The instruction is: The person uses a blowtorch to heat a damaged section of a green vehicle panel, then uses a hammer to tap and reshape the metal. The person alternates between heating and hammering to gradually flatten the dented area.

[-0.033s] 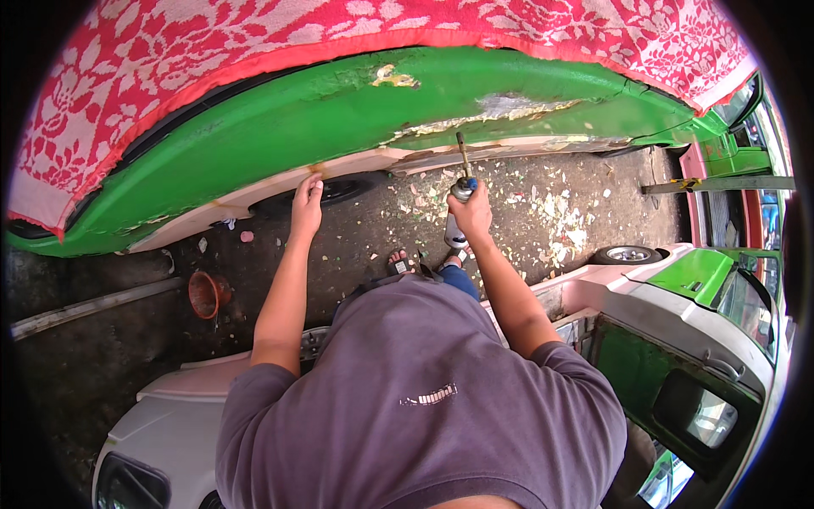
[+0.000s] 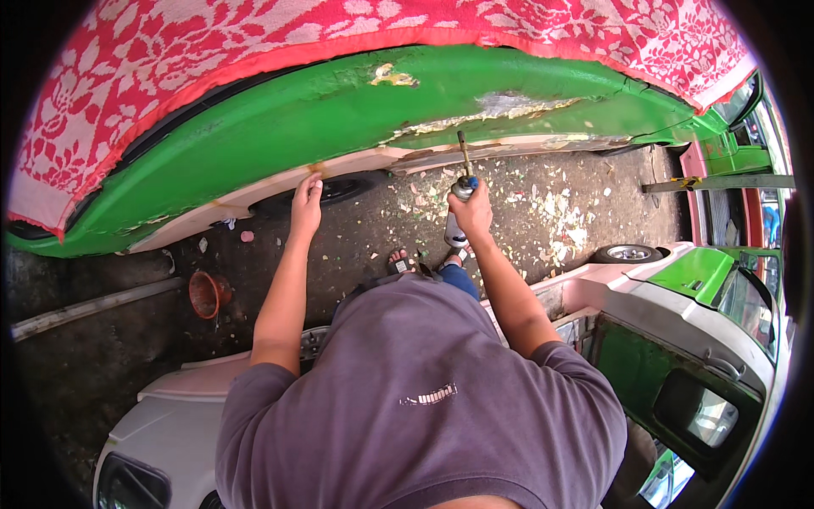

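Observation:
My right hand [image 2: 473, 210] is wrapped round a gas blowtorch [image 2: 455, 231], a pale canister with a blue part at its head. The torch's thin metal nozzle points toward a green car body panel [image 2: 305, 102]. No flame can be made out. The panel has a long bare, grey patch [image 2: 509, 105] edged with yellowish, flaking paint, and a smaller chipped spot [image 2: 394, 76] higher up. My left hand [image 2: 307, 204] holds nothing visible; its fingers are stretched out beside the car's pinkish lower edge [image 2: 246, 200], above a dark tyre [image 2: 339, 188].
A red floral cloth [image 2: 280, 25] covers the car's upper part. Paint flakes [image 2: 560, 222] litter the ground. An orange-brown bucket [image 2: 204, 295] and a long pale bar [image 2: 102, 307] lie to the left. Behind me stands a white and green vehicle [image 2: 644, 293]; a metal bar [image 2: 738, 182] juts in at right.

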A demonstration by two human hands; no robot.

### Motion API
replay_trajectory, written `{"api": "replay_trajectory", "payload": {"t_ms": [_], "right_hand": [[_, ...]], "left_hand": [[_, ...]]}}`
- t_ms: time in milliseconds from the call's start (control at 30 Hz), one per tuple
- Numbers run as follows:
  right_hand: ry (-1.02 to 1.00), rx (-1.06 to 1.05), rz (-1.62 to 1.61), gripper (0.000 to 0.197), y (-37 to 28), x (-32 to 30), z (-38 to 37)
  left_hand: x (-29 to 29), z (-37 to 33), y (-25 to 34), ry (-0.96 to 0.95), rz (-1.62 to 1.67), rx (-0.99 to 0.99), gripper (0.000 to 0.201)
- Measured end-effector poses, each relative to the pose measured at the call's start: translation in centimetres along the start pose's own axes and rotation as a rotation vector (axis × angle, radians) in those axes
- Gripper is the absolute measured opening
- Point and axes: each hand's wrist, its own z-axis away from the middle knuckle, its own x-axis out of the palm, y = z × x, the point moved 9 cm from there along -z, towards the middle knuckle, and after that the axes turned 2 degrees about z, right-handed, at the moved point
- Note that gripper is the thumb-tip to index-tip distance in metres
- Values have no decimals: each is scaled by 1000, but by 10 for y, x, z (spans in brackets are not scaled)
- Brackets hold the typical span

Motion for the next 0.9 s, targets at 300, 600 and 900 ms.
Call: {"api": "replay_trajectory", "payload": {"t_ms": [300,600,900], "right_hand": [[-57,31,-14,67,-3,13,2],[-94,41,-28,70,-19,27,10],[-84,-11,-20,68,-27,29,17]], "left_hand": [[4,-12,13,-29,-25,5,35],[-2,-13,8,-20,14,5,33],[-6,-16,9,-12,17,27,33]]}}
